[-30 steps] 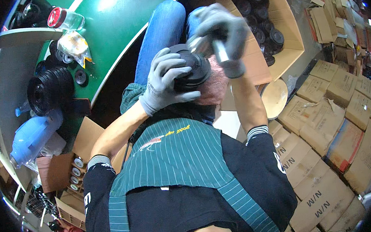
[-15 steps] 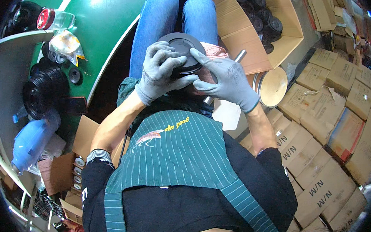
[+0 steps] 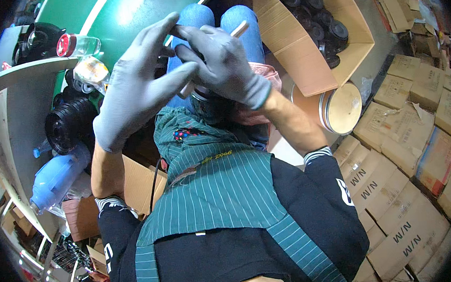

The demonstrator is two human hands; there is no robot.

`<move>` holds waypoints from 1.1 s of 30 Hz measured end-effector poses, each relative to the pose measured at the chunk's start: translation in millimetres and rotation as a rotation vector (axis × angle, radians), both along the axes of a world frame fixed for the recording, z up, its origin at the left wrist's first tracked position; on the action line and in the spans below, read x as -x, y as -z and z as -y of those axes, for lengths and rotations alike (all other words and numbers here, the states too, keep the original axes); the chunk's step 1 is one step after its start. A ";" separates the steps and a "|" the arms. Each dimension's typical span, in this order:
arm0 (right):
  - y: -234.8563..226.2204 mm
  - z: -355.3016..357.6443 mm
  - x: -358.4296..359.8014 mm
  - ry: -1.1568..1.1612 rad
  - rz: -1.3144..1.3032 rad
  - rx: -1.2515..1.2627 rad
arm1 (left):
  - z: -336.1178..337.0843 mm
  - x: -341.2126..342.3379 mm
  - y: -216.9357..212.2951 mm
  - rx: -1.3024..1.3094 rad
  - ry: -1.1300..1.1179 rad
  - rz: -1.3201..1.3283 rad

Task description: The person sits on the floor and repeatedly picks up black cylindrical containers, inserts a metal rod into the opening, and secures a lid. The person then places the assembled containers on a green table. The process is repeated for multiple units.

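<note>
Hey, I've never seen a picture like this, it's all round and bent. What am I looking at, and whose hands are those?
This is one fisheye camera worn on a person's head, looking down, so edges curve. The two grey-gloved hands are the wearer's own. The left hand is spread open; the right hand has its grip on a pale stick-like tool, above a round dark part that is mostly hidden. Below are a striped green apron and blue-jeaned knees. An open cardboard box on the right holds black round parts, with sealed cartons beyond.
</note>
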State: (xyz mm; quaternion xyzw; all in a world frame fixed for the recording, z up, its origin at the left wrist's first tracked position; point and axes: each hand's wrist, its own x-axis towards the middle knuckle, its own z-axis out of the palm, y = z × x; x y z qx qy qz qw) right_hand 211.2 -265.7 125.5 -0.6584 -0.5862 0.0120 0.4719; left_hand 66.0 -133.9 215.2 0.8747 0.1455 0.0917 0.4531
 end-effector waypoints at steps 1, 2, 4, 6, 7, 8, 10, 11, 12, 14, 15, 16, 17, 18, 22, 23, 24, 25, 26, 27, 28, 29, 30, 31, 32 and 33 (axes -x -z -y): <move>9.4 -3.4 2.6 0.036 -0.040 0.003 | -4.1 -1.2 4.9 -0.322 0.031 -0.096; 7.6 -7.4 5.0 0.067 -0.085 0.005 | -2.0 -1.9 3.7 -0.345 0.019 -0.305; -4.6 -7.4 -1.1 0.073 -0.294 0.121 | 2.7 3.7 4.4 -0.312 0.194 -0.192; -9.1 -8.6 -7.9 0.101 -0.422 0.102 | 11.8 -1.9 15.2 -0.401 0.170 -0.169; -16.1 -7.7 -11.4 0.125 -0.530 0.137 | 14.7 -6.5 12.5 -0.476 0.124 -0.289; -13.8 -8.3 -16.4 0.141 -0.576 0.130 | 19.6 -14.5 8.1 -0.551 0.077 -0.402; 0.9 -12.5 -26.2 0.193 -0.494 0.130 | 31.6 -24.6 6.5 -0.694 0.059 -0.409; -0.5 -11.1 -27.4 0.217 -0.550 0.133 | 42.1 -30.0 3.6 -0.710 0.050 -0.427; -1.5 -8.5 -26.2 0.241 -0.610 0.134 | 51.1 -34.6 2.0 -0.728 0.043 -0.449; 3.7 -2.6 -30.2 0.241 -0.630 0.027 | 60.4 -38.0 9.8 -0.735 0.024 -0.474; 14.8 3.2 -34.2 0.220 -0.587 -0.079 | 59.9 -38.1 8.0 -0.695 0.059 -0.500; 24.5 7.9 -39.7 0.224 -0.548 -0.183 | 57.9 -38.7 6.8 -0.655 0.094 -0.525; 28.4 12.1 -42.2 0.274 -0.573 -0.289 | 55.9 -28.6 20.6 -0.696 0.058 -0.446; 35.4 17.8 -48.7 0.344 -0.677 -0.359 | 55.4 -26.1 20.6 -0.706 0.082 -0.444; 89.7 40.2 -65.2 -0.099 -1.475 -0.214 | 65.7 -35.5 12.7 -0.696 0.131 -0.482; 80.7 30.0 -63.6 -0.198 -1.743 -0.095 | 72.2 -39.8 10.6 -0.680 0.123 -0.512; 68.4 16.7 -64.4 -0.297 -1.995 0.031 | 80.1 -43.7 14.6 -0.691 0.113 -0.498; 90.6 4.3 -64.2 -0.398 -1.863 0.049 | 90.7 -46.0 8.8 -0.818 0.158 -0.498; 111.8 -7.8 -61.8 -0.503 -1.730 0.073 | 101.6 -48.7 7.9 -0.799 0.075 -0.539; 88.2 -9.7 -56.5 -0.435 -1.750 0.236 | 112.8 -48.9 6.7 -0.777 -0.014 -0.584; 95.6 -19.8 -52.5 -0.522 -1.634 0.196 | 121.0 -49.4 7.5 -0.843 -0.055 -0.657; 100.7 -23.4 -54.8 -0.496 -1.512 0.219 | 121.6 -52.9 12.7 -0.779 -0.079 -0.675; 105.4 -24.9 -57.2 -0.468 -1.391 0.241 | 120.1 -56.9 18.3 -0.714 -0.102 -0.692; 113.9 -23.7 -58.7 -0.452 -1.388 0.202 | 112.7 -60.3 18.4 -0.683 -0.013 -0.709; 116.0 -27.8 -50.0 -0.501 -1.399 0.167 | 107.2 -50.0 10.3 -0.656 -0.015 -0.696; 113.3 -29.5 -46.1 -0.516 -1.396 0.141 | 98.2 -40.1 12.1 -0.613 0.000 -0.657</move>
